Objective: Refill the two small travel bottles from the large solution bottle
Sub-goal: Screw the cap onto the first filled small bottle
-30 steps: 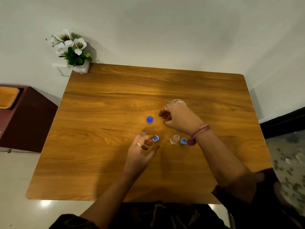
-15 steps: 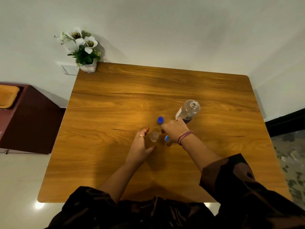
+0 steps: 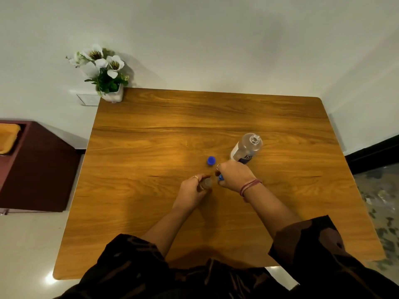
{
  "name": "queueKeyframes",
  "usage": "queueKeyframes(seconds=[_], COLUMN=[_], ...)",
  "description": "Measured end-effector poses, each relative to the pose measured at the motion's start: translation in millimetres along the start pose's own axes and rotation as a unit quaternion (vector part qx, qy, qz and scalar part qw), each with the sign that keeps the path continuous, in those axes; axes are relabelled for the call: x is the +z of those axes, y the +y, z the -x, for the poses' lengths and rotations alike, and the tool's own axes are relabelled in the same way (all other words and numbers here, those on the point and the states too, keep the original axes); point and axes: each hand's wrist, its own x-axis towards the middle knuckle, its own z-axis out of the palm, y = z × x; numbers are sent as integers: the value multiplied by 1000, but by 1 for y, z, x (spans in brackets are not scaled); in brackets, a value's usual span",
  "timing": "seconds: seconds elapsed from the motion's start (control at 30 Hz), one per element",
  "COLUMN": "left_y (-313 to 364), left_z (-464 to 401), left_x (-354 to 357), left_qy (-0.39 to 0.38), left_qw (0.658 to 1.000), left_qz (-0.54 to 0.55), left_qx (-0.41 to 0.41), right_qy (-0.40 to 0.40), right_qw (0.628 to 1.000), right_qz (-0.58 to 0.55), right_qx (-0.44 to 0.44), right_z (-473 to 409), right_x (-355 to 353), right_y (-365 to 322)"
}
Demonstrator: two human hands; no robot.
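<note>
The large clear solution bottle [image 3: 247, 148] stands uncapped on the wooden table [image 3: 151, 137], just beyond my right hand. Its blue cap [image 3: 211, 160] lies on the table to its left. My left hand [image 3: 194, 188] grips a small clear travel bottle [image 3: 206, 183] that has no cap on. My right hand [image 3: 234, 176] is curled over a small blue cap [image 3: 220, 177] beside that bottle. The second travel bottle is hidden, probably under my right hand.
A white pot of artificial white flowers [image 3: 105, 76] stands at the table's far left corner. A dark red cabinet [image 3: 36, 167] sits to the left of the table. White walls close the far side and the right.
My right hand let go of the large bottle and came down onto a small blue cap. My left hand closed round the small travel bottle. The camera view shifted.
</note>
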Motion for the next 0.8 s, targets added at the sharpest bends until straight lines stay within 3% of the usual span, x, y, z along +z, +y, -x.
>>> queueKeyframes(seconds=[0.17, 0.4, 0.8], left_y=[19, 95, 232], left_z=[0, 1, 12], left_x=[-11, -45, -106], left_qy=[47, 92, 168], left_qw=[997, 987, 946], left_qz=[32, 77, 208], left_qx=[47, 103, 183], right_qy=[85, 207, 270], right_qw=[987, 938, 823], right_qz=[-139, -279, -485], right_qx=[17, 2, -122], right_z=[14, 48, 100], right_x=[-20, -93, -228], right_y=[5, 31, 67])
